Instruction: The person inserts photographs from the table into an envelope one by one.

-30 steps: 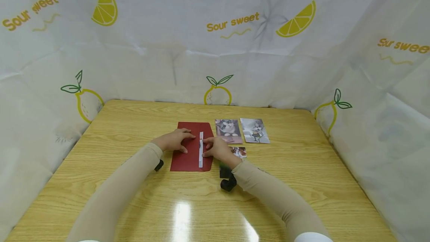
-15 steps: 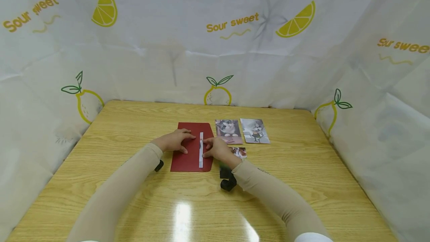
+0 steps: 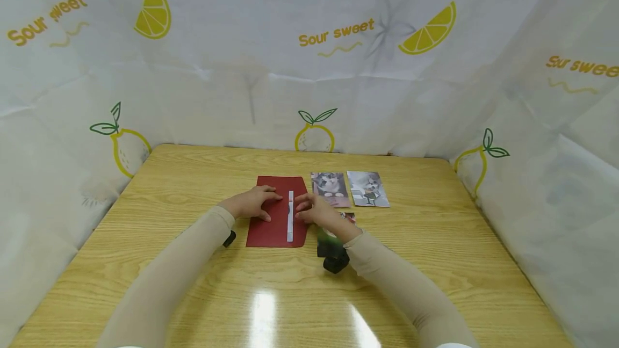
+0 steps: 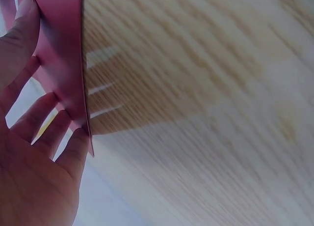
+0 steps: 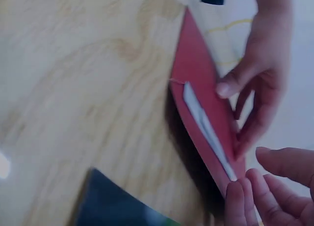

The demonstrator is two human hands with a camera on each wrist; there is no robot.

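A red envelope [image 3: 271,234] lies flat on the table, a narrow white strip [image 3: 290,219] running along it near its right flap edge. My left hand [image 3: 249,203] rests on the envelope's left part with fingers spread; the left wrist view shows the fingertips [image 4: 73,137] on the red surface [image 4: 64,54]. At the strip's right side is my right hand [image 3: 316,212], fingers loosely bent. In the right wrist view its fingers [image 5: 265,196] are near the lower end of the white strip [image 5: 208,127], and nothing is seen pinched between them.
Two picture cards, a cat card [image 3: 330,189] and a grey one [image 3: 368,188], lie right of the envelope. Another dark green card [image 3: 328,243] is partly under my right wrist, beside a black object [image 3: 336,263] at that wrist. A printed curtain stands behind the wooden table [image 3: 411,262].
My right hand has shifted slightly up and lifted its fingers a little from the strip's edge. More of the green card shows. My left hand has stayed in place.
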